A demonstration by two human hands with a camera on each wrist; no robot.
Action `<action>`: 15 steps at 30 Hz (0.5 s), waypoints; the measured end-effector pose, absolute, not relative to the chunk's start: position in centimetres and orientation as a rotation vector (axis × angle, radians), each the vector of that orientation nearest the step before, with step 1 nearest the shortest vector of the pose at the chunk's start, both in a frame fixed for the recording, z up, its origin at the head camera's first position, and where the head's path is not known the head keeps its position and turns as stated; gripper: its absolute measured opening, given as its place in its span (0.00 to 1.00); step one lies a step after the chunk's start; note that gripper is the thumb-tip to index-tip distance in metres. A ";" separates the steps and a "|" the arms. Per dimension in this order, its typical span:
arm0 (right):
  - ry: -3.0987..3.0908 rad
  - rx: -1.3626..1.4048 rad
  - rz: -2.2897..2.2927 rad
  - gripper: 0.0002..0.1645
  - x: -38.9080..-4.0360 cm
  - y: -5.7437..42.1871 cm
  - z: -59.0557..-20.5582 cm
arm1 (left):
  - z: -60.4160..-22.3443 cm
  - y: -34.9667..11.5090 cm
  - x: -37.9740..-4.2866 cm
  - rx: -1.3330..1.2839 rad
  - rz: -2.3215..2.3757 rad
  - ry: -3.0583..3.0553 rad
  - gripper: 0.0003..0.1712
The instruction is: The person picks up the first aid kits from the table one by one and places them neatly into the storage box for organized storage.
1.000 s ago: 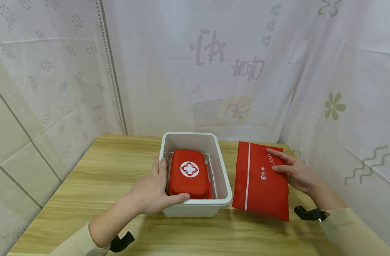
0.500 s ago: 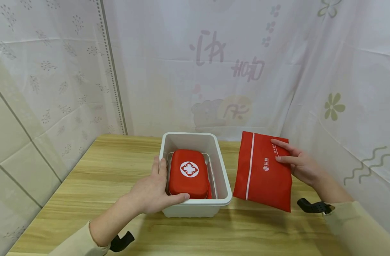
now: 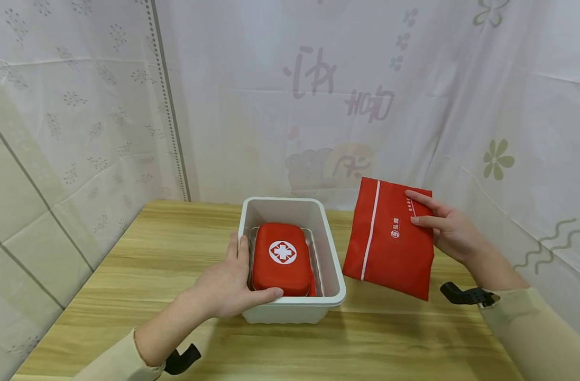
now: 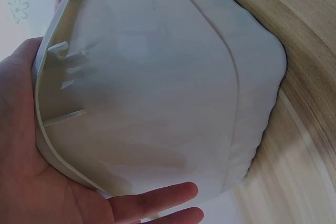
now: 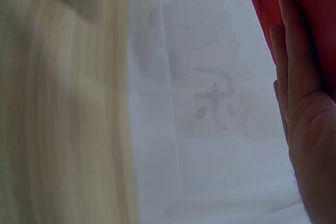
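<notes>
In the head view a white plastic bin (image 3: 294, 312) stands on the table, with a red first-aid case (image 3: 290, 270) bearing a white cross inside it. My left hand (image 3: 223, 286) grips the bin's near left corner, thumb along the front rim and fingers at the left side. The left wrist view shows those fingers against the bin's outer wall (image 4: 152, 82). To the right of the bin, my right hand (image 3: 453, 233) holds a flat red fabric pouch (image 3: 389, 254) by its right edge, tilted above the table. Fingers (image 5: 299, 51) lie beneath it in the right wrist view.
Under the case, the bin holds a clear, wavy-edged container (image 3: 315, 248) and a bit of red material, mostly hidden. A wood-grain table (image 3: 175, 248) carries the bin. White patterned curtains (image 3: 251, 106) hang behind and at both sides.
My right hand has lifted the red pouch higher off the table and tilted it a little. The left hand and the bin have stayed in place.
</notes>
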State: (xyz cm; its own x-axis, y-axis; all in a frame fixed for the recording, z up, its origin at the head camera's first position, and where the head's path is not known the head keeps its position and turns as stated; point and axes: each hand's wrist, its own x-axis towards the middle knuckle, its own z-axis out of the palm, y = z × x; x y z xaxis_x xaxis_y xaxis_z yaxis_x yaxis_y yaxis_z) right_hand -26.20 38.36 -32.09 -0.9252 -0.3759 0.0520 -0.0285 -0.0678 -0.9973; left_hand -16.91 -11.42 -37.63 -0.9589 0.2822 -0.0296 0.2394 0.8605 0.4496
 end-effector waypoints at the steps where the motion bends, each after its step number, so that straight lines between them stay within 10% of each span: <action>1: 1.956 -0.447 -2.089 0.38 -26.2 38.2 -31.8 | -37.6 -11.4 -16.9 0.413 0.690 2.940 0.86; 15: 1.962 -0.497 -2.071 0.38 -26.6 35.5 -27.8 | -37.6 -11.4 -17.0 0.416 0.682 2.934 0.86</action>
State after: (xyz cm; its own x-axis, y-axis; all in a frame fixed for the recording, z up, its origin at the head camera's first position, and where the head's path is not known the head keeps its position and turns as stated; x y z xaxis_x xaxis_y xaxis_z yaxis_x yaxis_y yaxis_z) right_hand -26.60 35.45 -27.80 -0.9118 -0.4033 0.0765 -0.0545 -0.0656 -0.9964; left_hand -17.04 -11.37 -37.61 -0.9576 0.2860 -0.0362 0.2407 0.8624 0.4453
